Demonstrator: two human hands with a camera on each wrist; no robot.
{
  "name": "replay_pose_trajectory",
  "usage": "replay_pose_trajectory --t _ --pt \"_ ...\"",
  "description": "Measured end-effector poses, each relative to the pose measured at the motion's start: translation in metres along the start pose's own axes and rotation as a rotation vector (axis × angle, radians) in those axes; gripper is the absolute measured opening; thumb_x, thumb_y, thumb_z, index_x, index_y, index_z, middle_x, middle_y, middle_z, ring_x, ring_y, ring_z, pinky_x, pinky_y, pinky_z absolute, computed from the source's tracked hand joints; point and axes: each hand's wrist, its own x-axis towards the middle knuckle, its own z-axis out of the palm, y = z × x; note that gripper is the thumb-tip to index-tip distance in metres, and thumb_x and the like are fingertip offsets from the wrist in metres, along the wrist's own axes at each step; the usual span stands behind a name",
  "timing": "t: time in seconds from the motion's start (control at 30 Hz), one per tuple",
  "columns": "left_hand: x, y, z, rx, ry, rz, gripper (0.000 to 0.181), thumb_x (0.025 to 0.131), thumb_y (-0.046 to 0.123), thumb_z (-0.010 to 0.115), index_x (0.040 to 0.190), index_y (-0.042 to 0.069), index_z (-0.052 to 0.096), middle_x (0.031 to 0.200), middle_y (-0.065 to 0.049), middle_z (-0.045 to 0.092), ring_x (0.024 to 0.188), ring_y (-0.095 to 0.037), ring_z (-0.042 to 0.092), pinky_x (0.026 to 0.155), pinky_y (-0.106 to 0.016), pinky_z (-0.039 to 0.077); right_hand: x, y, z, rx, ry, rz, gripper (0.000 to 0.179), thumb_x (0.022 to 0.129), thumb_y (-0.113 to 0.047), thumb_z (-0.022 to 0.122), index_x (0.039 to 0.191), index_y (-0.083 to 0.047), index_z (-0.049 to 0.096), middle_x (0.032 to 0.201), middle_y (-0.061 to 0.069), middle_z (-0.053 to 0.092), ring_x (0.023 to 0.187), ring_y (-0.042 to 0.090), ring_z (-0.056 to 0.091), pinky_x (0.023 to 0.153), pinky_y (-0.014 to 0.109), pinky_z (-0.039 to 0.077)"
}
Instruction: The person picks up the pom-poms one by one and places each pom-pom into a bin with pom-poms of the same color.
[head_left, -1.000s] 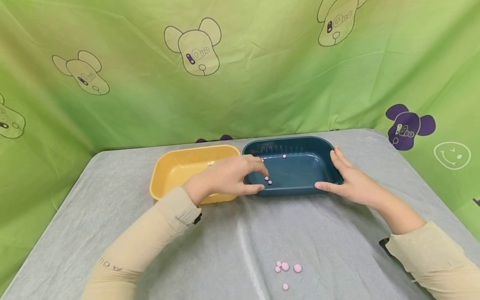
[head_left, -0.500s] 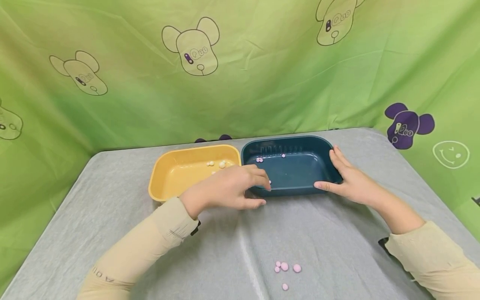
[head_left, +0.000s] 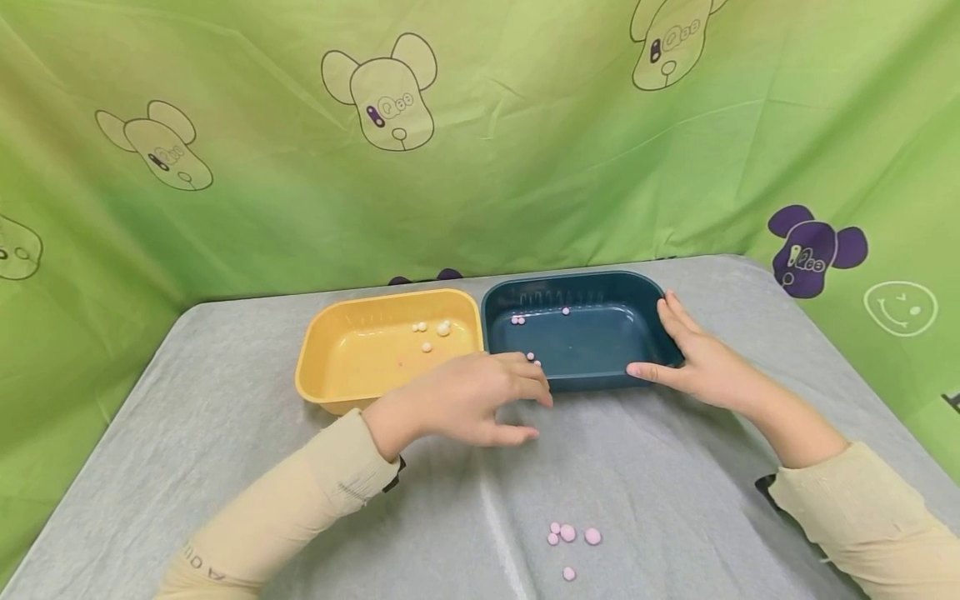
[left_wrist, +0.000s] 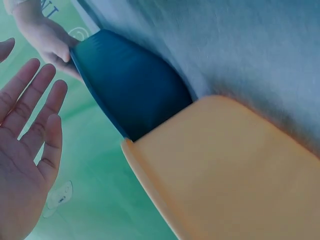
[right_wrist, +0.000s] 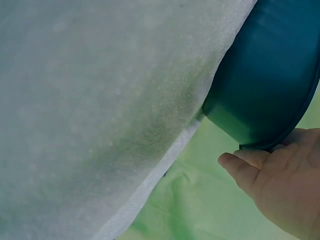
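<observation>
My left hand (head_left: 476,398) hovers in front of the join between two plastic tubs, thumb and fingers spread with nothing between them. In the left wrist view its palm and extended fingers show bare. The dark blue tub (head_left: 585,382) is on the right, and my right hand (head_left: 701,358) rests against its right end, fingers along the side and thumb at the front rim. In the right wrist view the fingers touch the tub's rim. Several small pink balls (head_left: 518,320) lie inside the blue tub. Beside it, the yellow tub (head_left: 318,387) contains several whitish balls (head_left: 427,347).
Several pink balls (head_left: 567,533) lie on the grey cloth (head_left: 652,500) near the front. A green printed curtain (head_left: 495,192) hangs behind the table and at its sides.
My left hand has drawn back from over the blue tub toward the front, uncovering more balls in the yellow tub. My right hand stays at the blue tub's end.
</observation>
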Motion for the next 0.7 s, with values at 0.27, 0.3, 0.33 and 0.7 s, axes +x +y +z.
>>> replay_pose_trajectory --t 0.27,0.3,0.33,0.7 --pt "-0.001 0.010 0.008 -0.004 -0.005 0.046 0.032 0.094 0.035 0.064 0.119 0.015 0.069 0.116 0.007 0.066 0.108 -0.009 0.059 0.095 -0.023 0.050 0.000 0.001 0.000 0.004 -0.001 0.000 0.110 0.091 -0.048 0.067 0.157 -0.001 -0.008 0.162 0.011 -0.025 0.151 0.047 -0.007 0.115 0.070 0.014" --pt "-0.001 0.011 0.010 0.000 -0.007 0.054 0.032 0.094 0.036 0.064 0.119 0.016 0.069 0.115 0.008 0.066 0.106 -0.008 0.058 0.091 -0.022 0.050 0.000 0.001 0.000 0.005 -0.001 0.000 0.110 0.091 -0.048 0.067 0.157 -0.001 -0.008 0.162 0.011 -0.025 0.151 0.047 -0.007 0.115 0.070 0.014" --pt "-0.001 0.012 0.011 0.000 -0.007 0.062 0.031 0.094 0.036 0.064 0.118 0.016 0.069 0.114 0.008 0.066 0.104 -0.008 0.058 0.088 -0.021 0.050 0.000 0.001 0.000 0.005 -0.001 0.000 0.110 0.091 -0.048 0.067 0.157 -0.001 -0.008 0.162 0.011 -0.025 0.151 0.047 -0.007 0.115 0.070 0.014" --pt "0.002 0.025 0.027 0.030 -0.085 0.111 0.033 0.095 0.039 0.062 0.120 0.019 0.069 0.115 0.012 0.065 0.103 -0.005 0.055 0.083 -0.017 0.048 0.000 -0.001 0.001 -0.002 -0.001 0.009 0.110 0.091 -0.049 0.067 0.156 0.000 -0.008 0.162 0.012 -0.025 0.150 0.048 -0.005 0.114 0.070 0.015"
